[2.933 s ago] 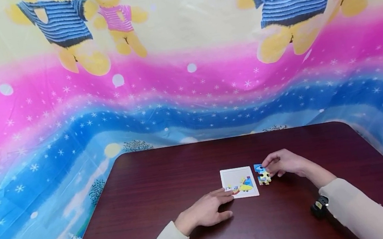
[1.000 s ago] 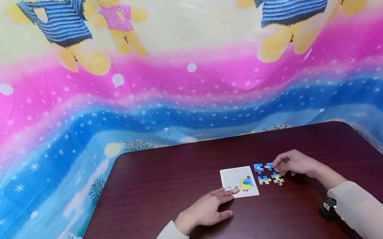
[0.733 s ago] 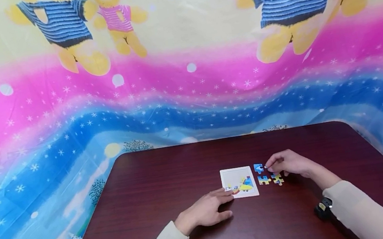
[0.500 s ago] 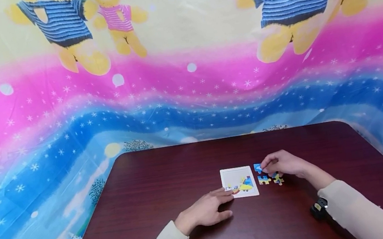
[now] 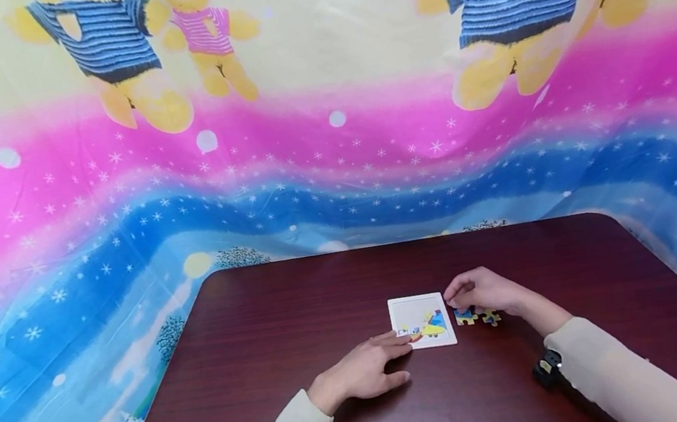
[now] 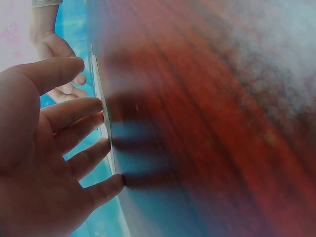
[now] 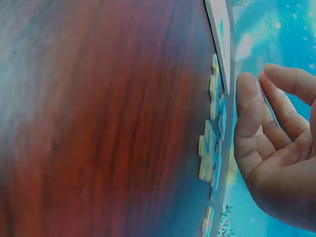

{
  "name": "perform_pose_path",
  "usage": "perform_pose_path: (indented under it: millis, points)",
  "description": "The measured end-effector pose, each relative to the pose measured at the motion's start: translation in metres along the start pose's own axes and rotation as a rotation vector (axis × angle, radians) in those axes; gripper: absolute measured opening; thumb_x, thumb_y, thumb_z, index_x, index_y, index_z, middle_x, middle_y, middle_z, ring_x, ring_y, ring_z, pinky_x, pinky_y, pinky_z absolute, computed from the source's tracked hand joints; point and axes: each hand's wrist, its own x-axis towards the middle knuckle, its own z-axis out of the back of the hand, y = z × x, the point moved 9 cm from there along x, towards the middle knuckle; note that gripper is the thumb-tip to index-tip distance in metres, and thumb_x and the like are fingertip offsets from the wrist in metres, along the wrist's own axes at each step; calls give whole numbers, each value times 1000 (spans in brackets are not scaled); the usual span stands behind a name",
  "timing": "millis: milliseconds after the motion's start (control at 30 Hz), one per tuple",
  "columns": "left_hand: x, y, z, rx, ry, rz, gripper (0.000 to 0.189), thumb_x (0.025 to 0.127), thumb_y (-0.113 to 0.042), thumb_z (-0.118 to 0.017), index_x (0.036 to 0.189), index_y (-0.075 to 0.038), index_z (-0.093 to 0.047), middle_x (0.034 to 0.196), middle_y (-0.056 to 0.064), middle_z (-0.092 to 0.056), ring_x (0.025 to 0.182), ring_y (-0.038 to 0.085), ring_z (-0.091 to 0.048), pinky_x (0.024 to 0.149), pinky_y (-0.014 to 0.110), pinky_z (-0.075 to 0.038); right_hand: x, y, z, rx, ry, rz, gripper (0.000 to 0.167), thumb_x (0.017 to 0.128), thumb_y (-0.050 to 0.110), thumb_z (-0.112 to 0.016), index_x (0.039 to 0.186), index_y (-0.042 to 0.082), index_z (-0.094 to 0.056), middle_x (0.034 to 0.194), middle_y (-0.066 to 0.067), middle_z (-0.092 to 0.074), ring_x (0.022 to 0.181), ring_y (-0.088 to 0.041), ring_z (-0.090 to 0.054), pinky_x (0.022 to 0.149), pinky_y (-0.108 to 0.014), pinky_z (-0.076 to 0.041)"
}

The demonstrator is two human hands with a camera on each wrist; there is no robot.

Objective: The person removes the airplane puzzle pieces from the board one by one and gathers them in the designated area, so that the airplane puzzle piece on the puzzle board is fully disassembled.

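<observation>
My left hand (image 5: 365, 369) lies at the lower left of a square white puzzle board (image 5: 414, 299). Its straight, spread fingers touch the board's edge, as the left wrist view (image 6: 52, 143) hand also shows. A yellow and blue picture fills the lower part of the board. My right hand (image 5: 487, 291) hovers at the board's right edge, thumb and fingers bent close together, over loose puzzle pieces. A blue-yellow piece (image 5: 466, 318) and another piece (image 5: 492, 319) show below it. In the right wrist view several pieces (image 7: 206, 150) lie flat; I cannot tell whether the fingers pinch one.
The dark red-brown table (image 5: 274, 308) has rounded far corners. A patterned cloth (image 5: 349, 195) with bears and snowflakes hangs behind and beside it. Black wrist cameras sit under both sleeves (image 5: 624, 365).
My right hand went right, uncovering more puzzle pieces, then came back left past its first place to the board's edge, covering the upper pieces. The left hand and the board have stayed put.
</observation>
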Motion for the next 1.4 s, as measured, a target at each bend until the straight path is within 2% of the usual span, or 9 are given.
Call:
perform_pose_path:
  millis: [267, 567, 900, 1100, 1400]
  points:
    - [1, 1, -1, -1, -1, 4, 52, 99, -36, -59, 145, -13, -54, 155, -1, -47, 148, 24, -38, 120, 34, -36, 5, 8, -13, -43, -7, 15, 19, 91, 18, -72, 107, 7, -73, 99, -6, -74, 81, -19, -68, 63, -34, -53]
    - [0, 1, -3, -12, 11, -5, 52, 99, -36, -58, 146, -13, -53, 157, -5, -44, 148, 23, -38, 119, 35, -36, 9, 12, -24, -46, 4, 10, 18, 91, 17, -72, 105, 7, -73, 99, -8, -73, 79, -19, -68, 56, -33, -49]
    - [0, 2, -2, -2, 3, -4, 52, 100, -36, -58, 146, -13, -53, 156, -5, -45, 149, 23, -38, 119, 34, -37, 11, 13, -26, -68, -5, -42, 12, 90, 15, -72, 101, 11, -74, 98, -5, -71, 78, -20, -61, 56, -31, -48]
    - [0, 2, -2, -1, 5, -6, 51, 100, -36, -58, 145, -13, -53, 157, -5, -45, 148, 22, -38, 119, 34, -37, 11, 15, -26, -66, -4, -35, 13, 90, 14, -72, 102, 10, -73, 98, -6, -69, 80, -21, -57, 57, -32, -47]
    - [1, 2, -2, -2, 4, -2, 51, 100, -35, -58, 145, -12, -54, 156, -4, -45, 148, 23, -38, 119, 34, -36, 13, 14, -25, -36, -18, -34, 12, 92, 13, -70, 102, 9, -72, 96, -7, -68, 75, -22, -56, 57, -34, -48]
